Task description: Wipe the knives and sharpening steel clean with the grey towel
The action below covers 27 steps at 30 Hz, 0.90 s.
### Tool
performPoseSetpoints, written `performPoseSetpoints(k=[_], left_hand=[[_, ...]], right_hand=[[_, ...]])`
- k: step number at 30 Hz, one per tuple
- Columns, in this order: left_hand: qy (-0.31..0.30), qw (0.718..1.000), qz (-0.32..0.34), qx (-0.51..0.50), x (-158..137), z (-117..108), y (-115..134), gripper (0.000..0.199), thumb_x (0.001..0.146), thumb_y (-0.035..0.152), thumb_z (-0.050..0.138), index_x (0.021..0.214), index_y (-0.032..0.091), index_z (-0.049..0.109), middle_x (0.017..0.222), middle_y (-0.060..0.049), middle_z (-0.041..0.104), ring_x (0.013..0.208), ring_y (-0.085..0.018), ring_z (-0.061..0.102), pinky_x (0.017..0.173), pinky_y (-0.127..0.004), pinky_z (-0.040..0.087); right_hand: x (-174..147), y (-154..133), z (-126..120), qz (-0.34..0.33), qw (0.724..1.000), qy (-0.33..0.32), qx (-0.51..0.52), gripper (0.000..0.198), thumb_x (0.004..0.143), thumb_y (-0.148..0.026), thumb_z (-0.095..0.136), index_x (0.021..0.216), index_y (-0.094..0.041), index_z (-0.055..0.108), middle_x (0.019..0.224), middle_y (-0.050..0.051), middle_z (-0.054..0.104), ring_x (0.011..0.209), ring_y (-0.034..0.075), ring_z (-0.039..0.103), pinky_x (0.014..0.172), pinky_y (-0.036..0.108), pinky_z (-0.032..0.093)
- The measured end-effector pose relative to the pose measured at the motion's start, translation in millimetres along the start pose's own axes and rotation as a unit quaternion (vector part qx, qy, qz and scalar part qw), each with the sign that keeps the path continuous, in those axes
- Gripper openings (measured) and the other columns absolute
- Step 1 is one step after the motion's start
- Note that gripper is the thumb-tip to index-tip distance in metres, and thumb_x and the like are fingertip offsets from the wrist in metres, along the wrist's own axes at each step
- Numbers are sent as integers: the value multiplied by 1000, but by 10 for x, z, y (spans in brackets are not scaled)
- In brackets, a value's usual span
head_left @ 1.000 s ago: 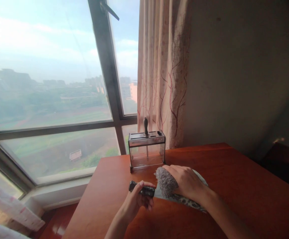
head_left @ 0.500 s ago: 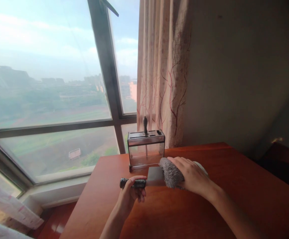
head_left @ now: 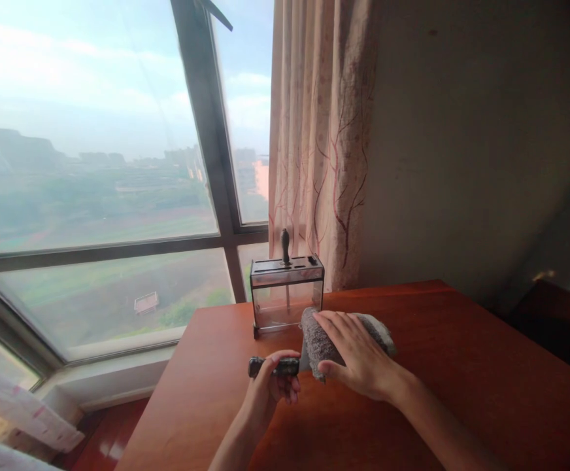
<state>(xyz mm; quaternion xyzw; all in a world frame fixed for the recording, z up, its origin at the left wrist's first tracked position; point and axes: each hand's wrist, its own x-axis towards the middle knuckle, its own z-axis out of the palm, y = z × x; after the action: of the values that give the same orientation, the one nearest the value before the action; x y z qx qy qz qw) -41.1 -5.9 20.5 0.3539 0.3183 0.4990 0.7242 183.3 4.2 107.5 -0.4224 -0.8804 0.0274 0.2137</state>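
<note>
My left hand [head_left: 271, 381] is wrapped round the dark handle of a cleaver [head_left: 305, 359], which lies level above the table with its blade pointing right. Only a narrow strip of blade by the handle shows; a grey fluffy cloth [head_left: 316, 337] covers the rest. Lying over the cloth, my right hand [head_left: 361, 352] presses it against the blade, thumb on the near side and fingers across the top. Whatever is under the cloth and palm is hidden. Behind the cleaver stands a clear-sided knife holder [head_left: 288, 280] with one dark-handled tool [head_left: 285, 246] upright in its slotted top.
Both hands are over a reddish-brown wooden table [head_left: 206, 392]. The knife holder is close to its far edge. Beyond are a large window [head_left: 93, 163] on the left, a patterned curtain [head_left: 314, 144] and a dark wall [head_left: 461, 144] on the right.
My right hand and the cloth have slid left along the blade towards the handle, covering most of it. My left hand with the cleaver has shifted slightly right.
</note>
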Motion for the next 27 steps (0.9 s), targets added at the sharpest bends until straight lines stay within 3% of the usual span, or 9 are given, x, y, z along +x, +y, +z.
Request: performPoseSetpoints(k=[3,9,15,19,23,27], left_hand=[[-5,1000,12,-3,-18,21,-2,40,88,47,45,99,15,67,58,-6,68,42,-14,57,46,-22,38],[-14,999,51,2,-21,-16,75,39,87,46,48,99,14,67,56,-6,68,40,-14,56,43,-22,37],[-10,998,66,7,-52,-61,188,41,85,47,49,97,13,69,53,-6,67,38,-14,55,40,-21,35],[-18,998,61,7,-46,-83,211,39,85,46,48,95,14,69,52,-6,67,37,-13,54,39,-21,34],[-24,999,46,9,-31,-87,194,39,86,46,47,96,15,68,53,-6,67,37,-14,55,40,-21,35],[-26,999,31,26,-31,-94,144,40,87,46,47,98,14,67,53,-7,67,38,-15,57,41,-21,36]], right_hand=[[100,-112,14,11,999,35,-11,66,85,-55,55,138,-20,40,131,13,53,116,30,48,100,47,35],[200,-38,-79,-21,998,49,-16,67,78,-66,57,126,-19,51,114,11,63,99,29,58,86,43,42],[107,262,-250,11,1000,10,3,66,76,-70,56,120,-21,55,105,8,68,95,28,63,81,38,45],[59,364,-343,51,998,-23,20,66,72,-72,59,117,-24,58,109,7,69,98,28,64,84,36,45],[81,302,-391,71,996,-52,14,64,73,-72,56,116,-24,60,112,8,69,99,29,64,83,37,45],[156,133,-371,48,995,-88,15,62,75,-72,54,113,-24,61,108,7,69,98,29,64,79,36,45]])
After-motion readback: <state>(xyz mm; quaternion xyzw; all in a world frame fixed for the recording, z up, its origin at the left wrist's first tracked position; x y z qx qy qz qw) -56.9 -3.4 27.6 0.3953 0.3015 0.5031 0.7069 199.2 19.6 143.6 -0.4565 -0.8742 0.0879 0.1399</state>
